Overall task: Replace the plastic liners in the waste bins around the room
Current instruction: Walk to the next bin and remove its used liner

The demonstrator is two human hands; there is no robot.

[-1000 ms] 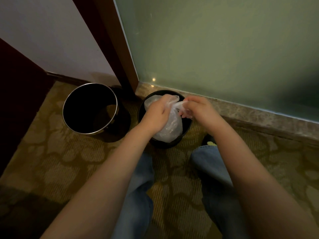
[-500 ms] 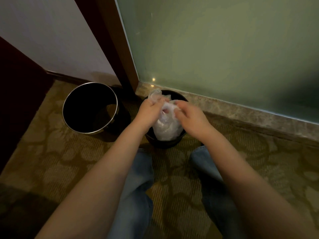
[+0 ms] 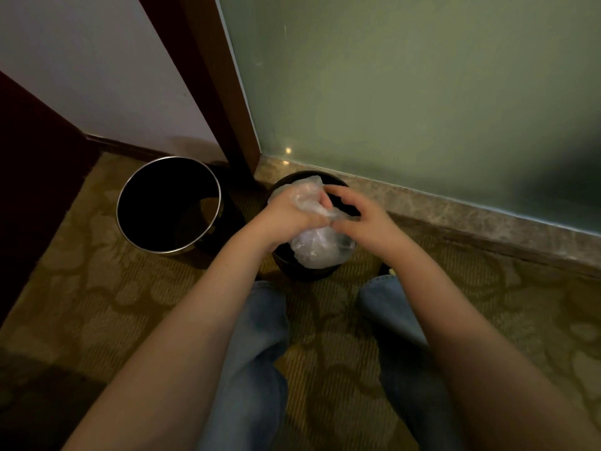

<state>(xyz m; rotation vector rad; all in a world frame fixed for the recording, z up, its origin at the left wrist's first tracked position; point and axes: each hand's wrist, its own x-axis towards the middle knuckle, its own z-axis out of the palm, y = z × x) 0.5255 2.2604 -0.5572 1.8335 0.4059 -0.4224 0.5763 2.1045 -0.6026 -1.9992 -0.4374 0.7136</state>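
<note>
A clear plastic liner (image 3: 320, 247) hangs bunched over a small black bin (image 3: 302, 271) that stands on the carpet by the stone skirting. My left hand (image 3: 286, 214) grips the gathered upper part of the liner, plastic wrapped over its fingers. My right hand (image 3: 364, 219) pinches the twisted neck of the liner just beside the left hand. The bulging lower part of the liner sags inside the bin's mouth. A second, larger black bin with a chrome rim (image 3: 146, 245) stands to the left, unlined and dark inside.
A frosted green glass panel (image 3: 422, 92) rises behind the bins above a marble skirting (image 3: 471, 213). A dark wooden door frame (image 3: 214, 86) stands between glass and white wall. Dark furniture (image 3: 32, 177) borders the left. My jeans-clad legs (image 3: 253, 369) stand on patterned carpet.
Both hands have shifted on the liner's neck; the left hand now has plastic wound over its fingers and the right hand has moved slightly right, twisting the gathered top.
</note>
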